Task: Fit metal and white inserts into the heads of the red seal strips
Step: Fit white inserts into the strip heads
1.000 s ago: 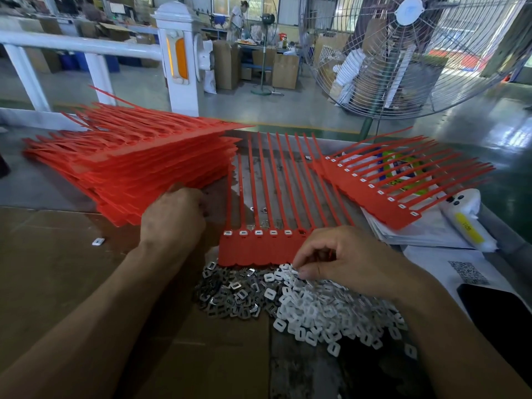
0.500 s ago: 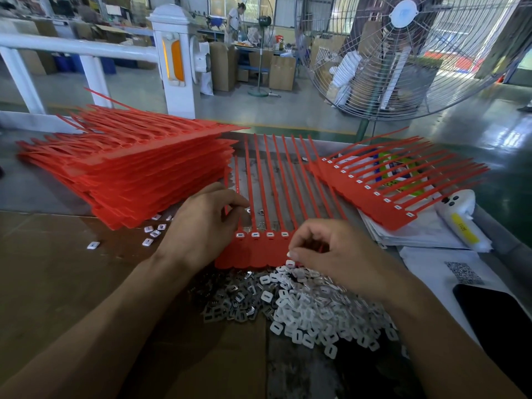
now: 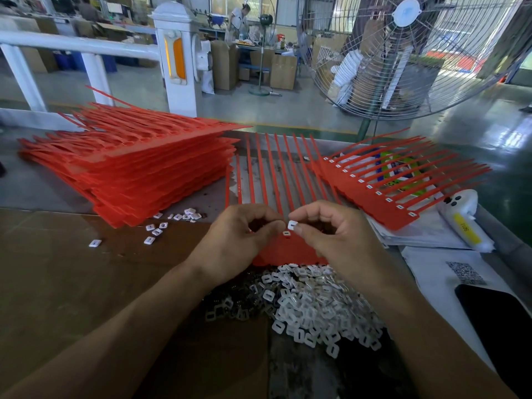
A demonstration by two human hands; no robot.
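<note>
Hands meet over the near end of a red strip sheet (image 3: 276, 180) lying flat on the surface (image 3: 72, 283), its thin tails fanning away toward the far edge. The right hand (image 3: 336, 237) pinches a white insert (image 3: 292, 225) between thumb and forefinger, just above the heads of the sheet; the left hand (image 3: 239, 243) is curled beside it, fingertips close to the same piece, though whether it grips anything I cannot tell. A pile of white inserts (image 3: 313, 306) and a darker pile of metal inserts (image 3: 230, 306) crowd the space just under the wrists. A tall stack of red sheets (image 3: 138, 168) hems in the left side, a finished sheet (image 3: 397, 185) lies on papers at the right, and a dark phone (image 3: 498, 321) sits by the right edge. Bare brown surface opens out to the near left.
</note>
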